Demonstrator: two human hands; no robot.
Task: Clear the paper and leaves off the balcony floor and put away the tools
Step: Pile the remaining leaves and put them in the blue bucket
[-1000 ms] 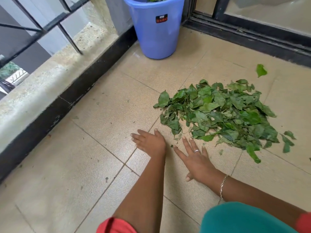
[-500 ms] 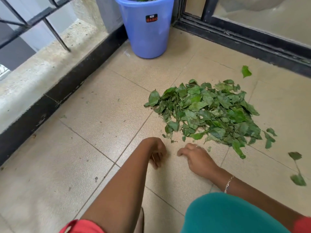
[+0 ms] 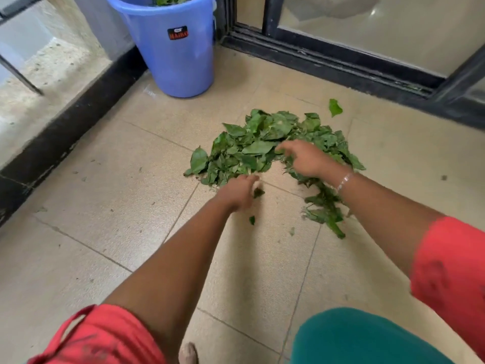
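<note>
Green leaf pile (image 3: pixel 252 148): fresh leaves, loosely heaped and overlapping, lying on the beige tiled floor (image 3: pixel 105 232) at mid-frame in my head view. It is well apart from the blue bucket (image 3: pixel 178 56), which stands upright in the far corner. I see more green leaves (image 3: pixel 168 0) showing above the bucket's rim. A single leaf (image 3: pixel 335 107) lies alone just beyond the pile's far right edge. From the pile's near right side a thin leaf trail (image 3: pixel 324 214) runs toward me. A small leaf scrap (image 3: pixel 252 220) lies by itself near the pile's near edge.
</note>
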